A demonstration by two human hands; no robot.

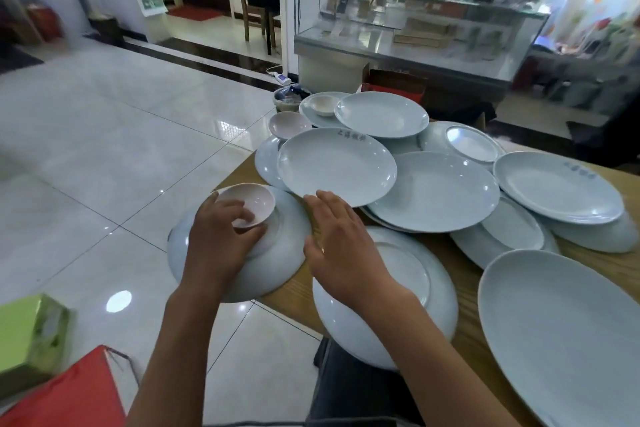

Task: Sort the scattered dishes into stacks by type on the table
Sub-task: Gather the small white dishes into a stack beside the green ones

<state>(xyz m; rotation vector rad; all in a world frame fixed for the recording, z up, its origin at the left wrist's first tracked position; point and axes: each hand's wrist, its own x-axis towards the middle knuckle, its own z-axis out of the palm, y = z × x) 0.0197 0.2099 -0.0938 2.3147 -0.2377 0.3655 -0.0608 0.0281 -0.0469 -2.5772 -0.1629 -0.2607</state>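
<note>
Pale blue plates lie scattered and overlapping on the wooden table (298, 291). My left hand (221, 236) grips a small pinkish-white bowl (251, 204) that sits on an upside-down plate (277, 260) hanging over the table's left edge. My right hand (341, 250) hovers open, fingers straight, over a second upside-down plate (426, 291), with its fingertips near the rim of a large upright plate (336, 165). Two more small bowls, one (289, 125) beside the plates and one (323, 105) on a far plate, stand at the table's far left.
More plates (433, 191) (557, 185) (381, 113) overlap across the middle and right, and a very large plate (561, 333) fills the near right. A glass display counter (398, 28) stands behind. Tiled floor lies left; a green box (31, 333) and red bag (72, 395) sit near left.
</note>
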